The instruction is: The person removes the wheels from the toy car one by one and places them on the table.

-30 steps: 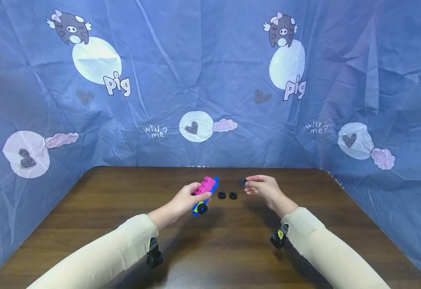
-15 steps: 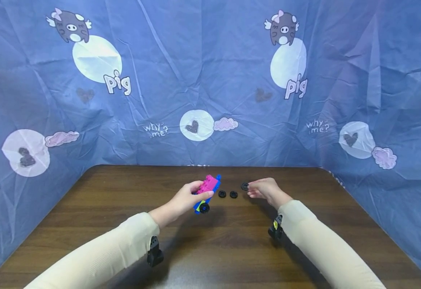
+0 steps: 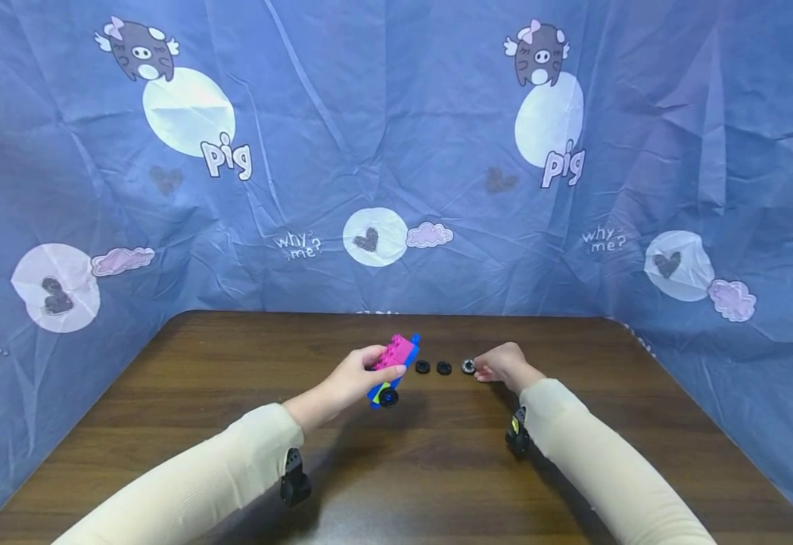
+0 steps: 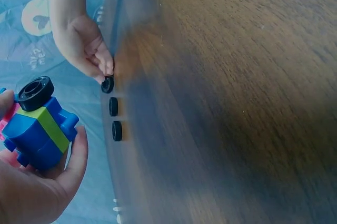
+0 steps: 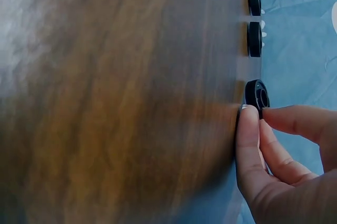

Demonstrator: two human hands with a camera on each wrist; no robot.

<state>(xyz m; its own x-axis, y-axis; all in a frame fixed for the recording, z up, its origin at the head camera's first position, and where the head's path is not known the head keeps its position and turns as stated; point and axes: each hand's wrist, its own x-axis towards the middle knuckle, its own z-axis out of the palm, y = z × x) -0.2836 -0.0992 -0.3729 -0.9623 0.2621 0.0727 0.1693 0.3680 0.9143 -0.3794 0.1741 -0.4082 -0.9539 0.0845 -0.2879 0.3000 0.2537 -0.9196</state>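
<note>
My left hand (image 3: 352, 378) grips a toy car of building blocks (image 3: 396, 354), pink on one side and blue on the other, raised above the table. One black wheel (image 4: 36, 93) is fitted on it beside a lime-green piece (image 4: 51, 131). Part of the car is hidden by my fingers. Between thumb and fingertips my right hand (image 3: 505, 363) pinches a loose black wheel (image 5: 257, 97) by its edge, low over the tabletop. Two more black wheels, the middle one (image 3: 443, 368) and the left one (image 3: 422, 367), lie flat in a row with it.
The brown wooden table (image 3: 396, 469) ends at a far edge just past the wheels. A blue patterned cloth (image 3: 383, 136) hangs behind it and along both sides. A black wrist camera (image 3: 294, 477) hangs under the left sleeve, another (image 3: 517, 435) under the right.
My right hand has come down and nearer with its wheel, to the right end of the row of wheels. The left hand keeps its grip on the toy car, almost still.
</note>
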